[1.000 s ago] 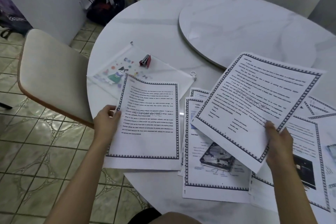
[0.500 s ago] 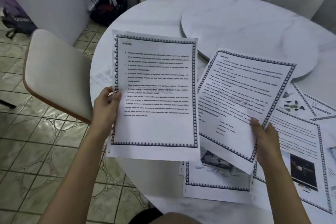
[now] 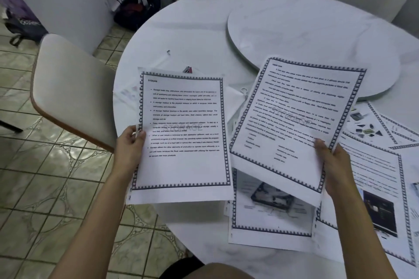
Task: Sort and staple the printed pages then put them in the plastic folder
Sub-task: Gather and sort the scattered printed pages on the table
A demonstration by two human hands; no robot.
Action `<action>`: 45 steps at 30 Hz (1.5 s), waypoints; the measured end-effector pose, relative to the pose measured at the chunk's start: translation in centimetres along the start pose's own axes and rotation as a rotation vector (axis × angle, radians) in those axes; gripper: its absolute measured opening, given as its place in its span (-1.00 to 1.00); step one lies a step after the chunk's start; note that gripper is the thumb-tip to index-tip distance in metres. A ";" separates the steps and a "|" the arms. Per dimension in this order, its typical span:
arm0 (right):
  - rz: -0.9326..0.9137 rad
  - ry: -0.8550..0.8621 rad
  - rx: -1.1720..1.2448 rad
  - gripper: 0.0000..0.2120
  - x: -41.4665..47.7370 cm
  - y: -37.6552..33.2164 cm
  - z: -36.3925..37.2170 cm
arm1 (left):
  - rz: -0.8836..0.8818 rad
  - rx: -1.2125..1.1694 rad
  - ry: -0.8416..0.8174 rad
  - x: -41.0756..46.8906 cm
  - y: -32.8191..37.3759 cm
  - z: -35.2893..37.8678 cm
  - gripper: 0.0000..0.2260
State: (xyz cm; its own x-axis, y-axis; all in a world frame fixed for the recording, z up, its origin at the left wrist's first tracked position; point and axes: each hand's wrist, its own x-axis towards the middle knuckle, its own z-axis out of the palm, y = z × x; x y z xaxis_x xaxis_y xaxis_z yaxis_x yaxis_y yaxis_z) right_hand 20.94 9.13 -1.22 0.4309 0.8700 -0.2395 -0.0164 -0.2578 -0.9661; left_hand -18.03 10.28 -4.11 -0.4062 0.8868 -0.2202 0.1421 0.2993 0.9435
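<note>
My left hand (image 3: 129, 147) pinches the left edge of a bordered text page headed "Storage" (image 3: 183, 133), held up above the table's near edge. My right hand (image 3: 333, 165) grips the lower right side of a second bordered text page (image 3: 292, 118), tilted to the right. Several more printed pages (image 3: 272, 215) lie spread on the table under and to the right of the held sheets. The clear plastic folder (image 3: 127, 93) lies flat behind the left page, mostly hidden by it. A small red stapler (image 3: 188, 70) sits on the folder, just above the left page's top edge.
The round white marble table (image 3: 204, 29) carries a raised turntable (image 3: 306, 36) in its middle. A cream chair (image 3: 68, 88) stands at the left, two more at the far side. Bags (image 3: 133, 11) lie on the tiled floor by the wall.
My left hand lifted its page off the folder, raised it high, then lowered it a little. The right-hand page swung left and lower, then settled beside the left one.
</note>
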 end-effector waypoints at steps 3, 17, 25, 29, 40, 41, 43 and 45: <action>0.007 0.073 -0.047 -0.67 1.1 0.8 -1.2 | -0.027 0.159 0.026 0.1 -1.8 -0.1 -0.79; 0.094 0.210 -0.178 -0.60 1.5 2.6 -7.8 | 0.231 0.361 0.203 -1.2 0.7 2.4 -0.73; 0.189 0.210 -0.189 -0.53 0.7 4.3 -11.1 | 0.036 0.202 -0.482 -6.8 5.8 10.7 -0.85; 0.189 0.198 -0.132 -0.53 0.3 4.8 -10.9 | 0.041 0.529 -0.531 -6.8 5.4 14.7 -0.64; 0.181 0.082 -0.113 -0.58 0.7 5.5 -11.9 | -0.206 0.579 -0.477 -5.9 5.0 17.7 -0.61; 0.176 0.080 -0.107 -0.59 0.8 5.7 -12.0 | -0.217 0.559 -0.478 -5.8 5.1 17.7 -0.63; 0.166 0.071 -0.099 -0.60 0.8 5.6 -12.0 | -0.215 0.559 -0.491 -6.0 5.2 17.6 -0.84; 0.163 0.066 -0.094 -0.60 0.9 5.7 -12.1 | -0.217 0.525 -0.483 -6.1 5.2 17.6 -0.84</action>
State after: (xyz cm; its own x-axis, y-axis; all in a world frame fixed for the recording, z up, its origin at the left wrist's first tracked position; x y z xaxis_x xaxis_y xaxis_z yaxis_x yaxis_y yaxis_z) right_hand 32.13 3.32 -5.78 0.4876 0.7849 -0.3822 -0.0082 -0.4337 -0.9010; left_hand 1.05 12.66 -2.24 -0.0500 0.8085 -0.5864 0.5656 0.5068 0.6505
